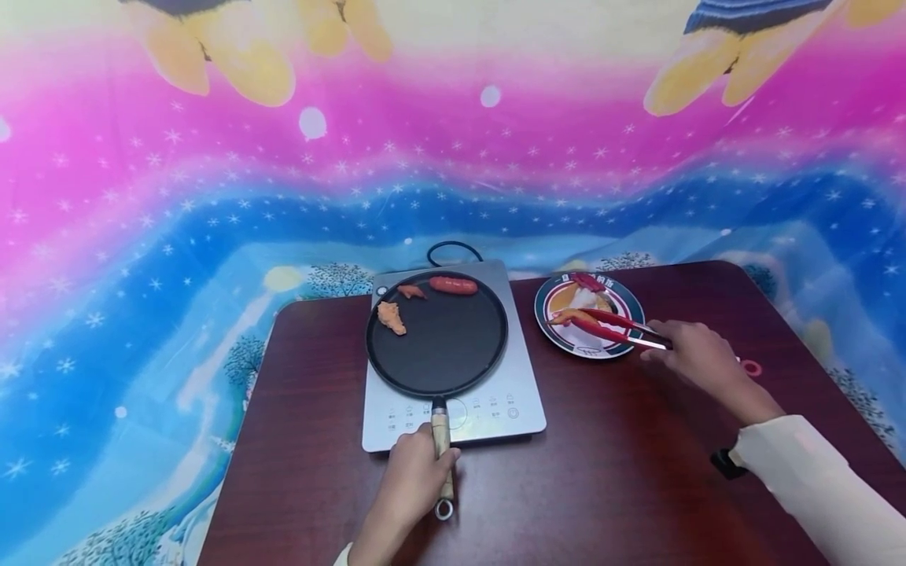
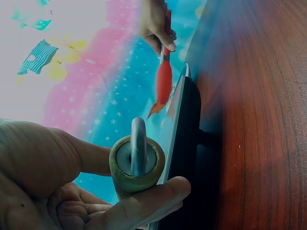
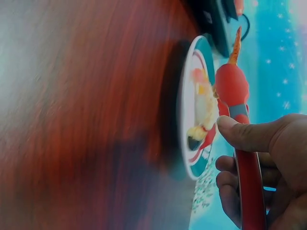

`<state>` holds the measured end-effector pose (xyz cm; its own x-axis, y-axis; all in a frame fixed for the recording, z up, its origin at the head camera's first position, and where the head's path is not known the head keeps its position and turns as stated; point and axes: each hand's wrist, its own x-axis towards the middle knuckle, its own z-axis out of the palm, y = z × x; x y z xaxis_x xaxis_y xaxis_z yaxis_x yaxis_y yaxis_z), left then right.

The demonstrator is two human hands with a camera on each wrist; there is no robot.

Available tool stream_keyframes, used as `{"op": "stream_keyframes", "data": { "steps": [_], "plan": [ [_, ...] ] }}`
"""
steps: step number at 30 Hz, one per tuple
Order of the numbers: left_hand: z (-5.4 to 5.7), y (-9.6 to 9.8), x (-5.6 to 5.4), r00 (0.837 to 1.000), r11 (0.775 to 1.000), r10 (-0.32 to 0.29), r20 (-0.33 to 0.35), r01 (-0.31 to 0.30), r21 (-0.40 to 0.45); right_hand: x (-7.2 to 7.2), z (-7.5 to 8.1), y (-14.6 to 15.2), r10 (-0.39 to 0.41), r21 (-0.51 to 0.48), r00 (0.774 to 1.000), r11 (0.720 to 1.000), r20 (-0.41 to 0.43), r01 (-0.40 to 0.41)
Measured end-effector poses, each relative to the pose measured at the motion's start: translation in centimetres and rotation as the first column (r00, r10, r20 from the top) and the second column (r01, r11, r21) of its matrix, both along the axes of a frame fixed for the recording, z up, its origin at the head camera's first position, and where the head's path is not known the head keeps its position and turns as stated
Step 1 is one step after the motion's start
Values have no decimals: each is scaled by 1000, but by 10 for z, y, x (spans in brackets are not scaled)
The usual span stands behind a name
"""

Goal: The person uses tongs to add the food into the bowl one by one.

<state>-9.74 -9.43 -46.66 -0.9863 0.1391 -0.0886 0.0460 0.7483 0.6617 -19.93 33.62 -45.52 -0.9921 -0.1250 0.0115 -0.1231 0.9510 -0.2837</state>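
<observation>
The left hand (image 1: 418, 470) holds the handle (image 1: 440, 428) of the black pan (image 1: 446, 342), which stands on the silver cooktop (image 1: 527, 397), while the right hand (image 1: 695, 355), we see, grips the red tongs (image 1: 602, 326), and their tips pinch an orange-brown food piece (image 1: 561, 317) above the plate (image 1: 547, 334).

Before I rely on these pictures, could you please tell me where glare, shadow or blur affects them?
Head: mostly clear, with a reddish sheen on the table; left wrist: the backdrop washes out towards the upper left; right wrist: the food on the plate looks soft, and pale glare greys the table's upper left.
</observation>
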Motion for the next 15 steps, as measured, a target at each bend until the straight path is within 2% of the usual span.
{"op": "stream_keyframes", "data": {
  "steps": [15],
  "plan": [
    [0,0,0,1000,1000,-4,-6,4,4,-11,17,-54,10,-41,1000,999,-11,-11]
  ]
}}
